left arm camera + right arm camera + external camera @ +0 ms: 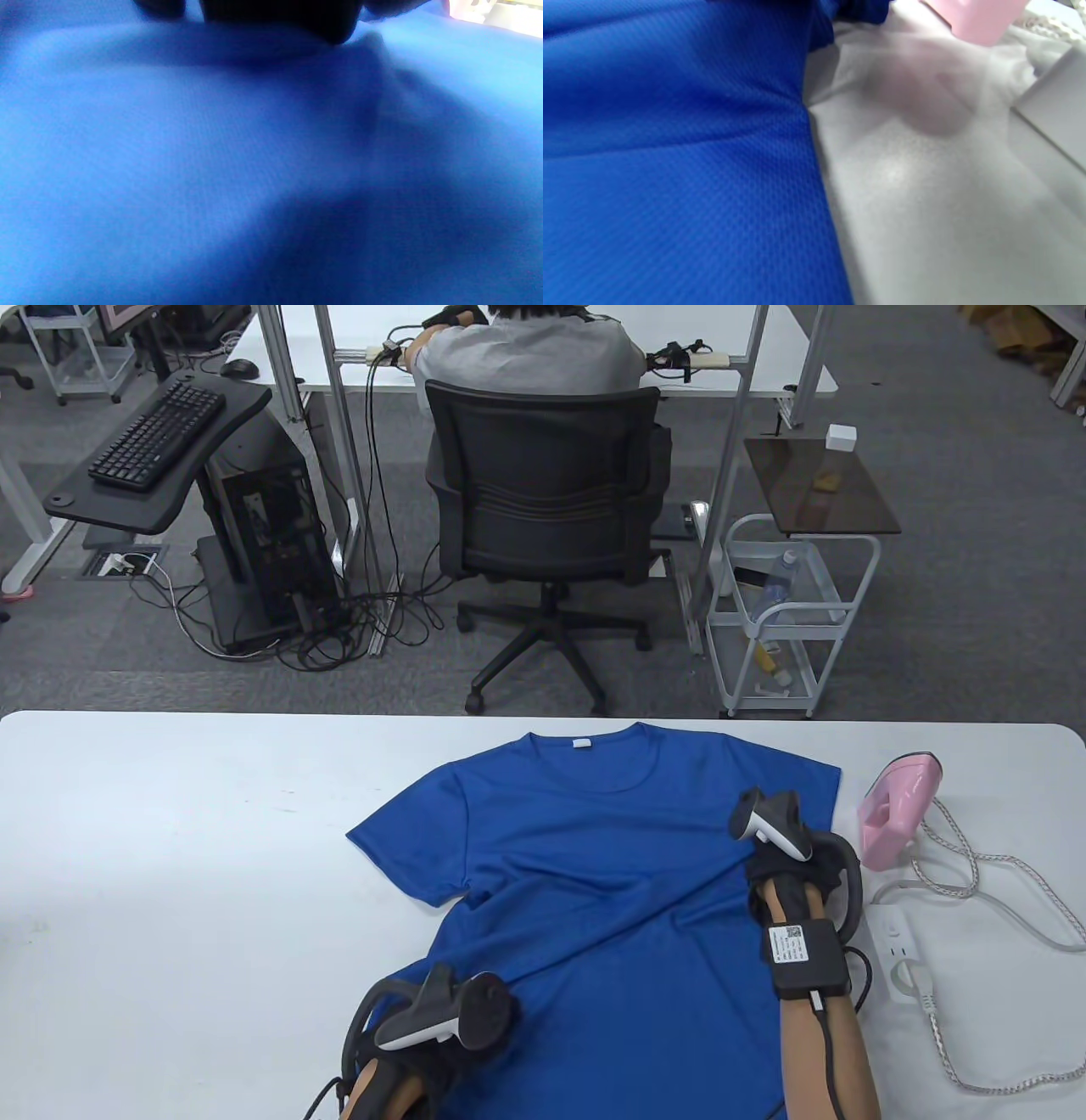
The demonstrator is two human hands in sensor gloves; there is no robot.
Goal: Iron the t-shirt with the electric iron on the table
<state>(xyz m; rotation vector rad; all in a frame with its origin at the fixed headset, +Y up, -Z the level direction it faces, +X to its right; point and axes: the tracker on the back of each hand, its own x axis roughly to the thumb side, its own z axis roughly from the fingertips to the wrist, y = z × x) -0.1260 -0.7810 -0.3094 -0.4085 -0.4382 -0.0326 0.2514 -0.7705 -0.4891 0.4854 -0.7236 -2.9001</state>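
Note:
A blue t-shirt (594, 882) lies spread on the white table (170, 857), neck towards the far edge, with diagonal creases across its middle. My left hand (462, 1018) rests on the shirt's lower left part; in the left wrist view its dark gloved fingers (280, 17) touch the blue fabric (212, 169) beside a raised fold. My right hand (780, 848) rests on the shirt's right side near the sleeve, its fingers hidden under the tracker. A pink electric iron (899, 810) stands on the table just right of that hand, untouched. The right wrist view shows the shirt's edge (670, 169) and the iron (975, 19).
A white power strip (899, 946) lies right of my right forearm and shows in the right wrist view (1056, 106). The iron's braided cord (976, 865) loops over the table's right side. A seated person and an office chair (543, 517) are beyond the far edge.

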